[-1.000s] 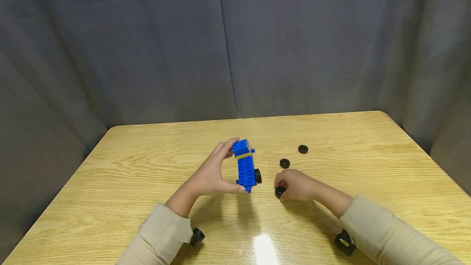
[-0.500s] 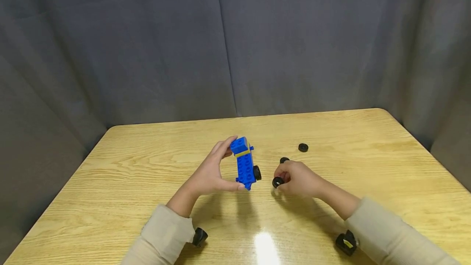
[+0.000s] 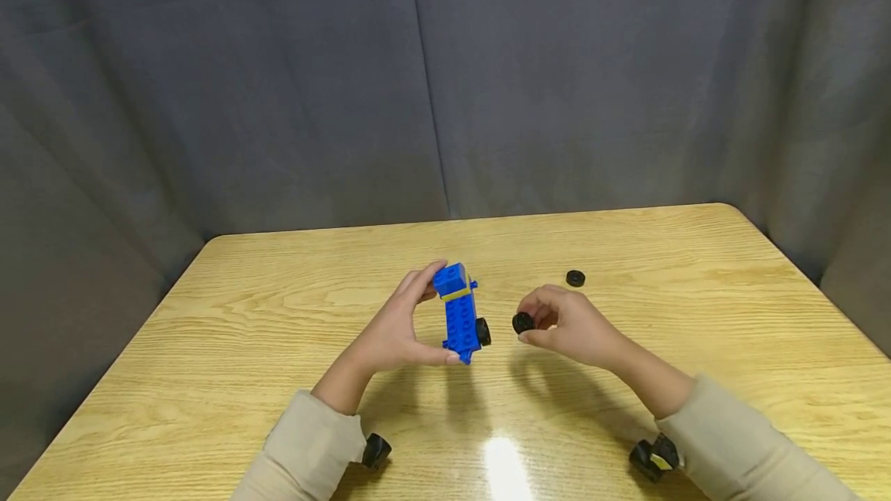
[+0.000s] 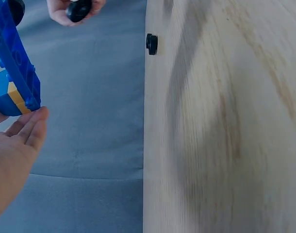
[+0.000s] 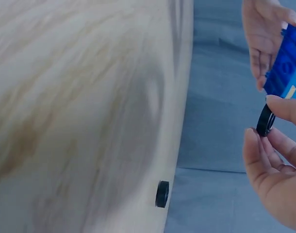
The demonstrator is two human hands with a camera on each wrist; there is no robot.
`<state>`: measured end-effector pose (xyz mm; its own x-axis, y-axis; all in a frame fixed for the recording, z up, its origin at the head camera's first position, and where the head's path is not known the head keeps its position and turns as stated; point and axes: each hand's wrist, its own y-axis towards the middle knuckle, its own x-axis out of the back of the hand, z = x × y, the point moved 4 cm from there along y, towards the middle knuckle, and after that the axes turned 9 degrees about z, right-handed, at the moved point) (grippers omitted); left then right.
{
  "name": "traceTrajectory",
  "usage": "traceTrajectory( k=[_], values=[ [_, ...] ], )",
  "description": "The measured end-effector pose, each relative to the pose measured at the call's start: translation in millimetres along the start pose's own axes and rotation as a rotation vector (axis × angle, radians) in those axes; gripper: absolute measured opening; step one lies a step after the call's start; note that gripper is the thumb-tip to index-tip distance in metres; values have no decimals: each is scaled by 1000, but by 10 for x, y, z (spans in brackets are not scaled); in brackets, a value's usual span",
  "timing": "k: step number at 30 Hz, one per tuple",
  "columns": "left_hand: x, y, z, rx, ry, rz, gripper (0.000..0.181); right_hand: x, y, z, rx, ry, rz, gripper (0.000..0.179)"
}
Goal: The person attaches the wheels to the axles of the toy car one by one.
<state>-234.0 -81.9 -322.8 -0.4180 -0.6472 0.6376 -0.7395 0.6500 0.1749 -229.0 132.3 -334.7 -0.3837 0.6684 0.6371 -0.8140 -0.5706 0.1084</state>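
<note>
In the head view my left hand (image 3: 397, 335) grips a blue toy car (image 3: 461, 321) by its two ends, above the table. Studs line its top, and a yellow strip crosses it near the raised far end. A black wheel (image 3: 483, 331) sits on its near right side; a bare blue axle peg shows farther along that side. My right hand (image 3: 578, 327) pinches another black wheel (image 3: 523, 322) between thumb and fingers, a short gap to the right of the car. The right wrist view shows this pinched wheel (image 5: 266, 120) edge-on.
One loose black wheel (image 3: 575, 278) lies on the wooden table (image 3: 278, 284) beyond my right hand. Black wrist cameras (image 3: 377, 451) hang under both sleeves. A grey curtain (image 3: 313, 99) stands behind the table's far edge.
My right hand has raised the pinched wheel off the table and moved it away from me, tilting it. A second loose wheel is now hidden behind that hand. The left hand barely moves.
</note>
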Motion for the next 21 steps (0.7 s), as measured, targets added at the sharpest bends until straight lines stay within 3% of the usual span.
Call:
traceTrajectory(
  k=[9,21],
  values=[
    [-42,-9,-25,-11,19,20,102,27,-5,91,38,15,-69,25],
    [-81,-36,-61,-28,-3,55,100,12,28,168,51,40,-83,27]
  ],
)
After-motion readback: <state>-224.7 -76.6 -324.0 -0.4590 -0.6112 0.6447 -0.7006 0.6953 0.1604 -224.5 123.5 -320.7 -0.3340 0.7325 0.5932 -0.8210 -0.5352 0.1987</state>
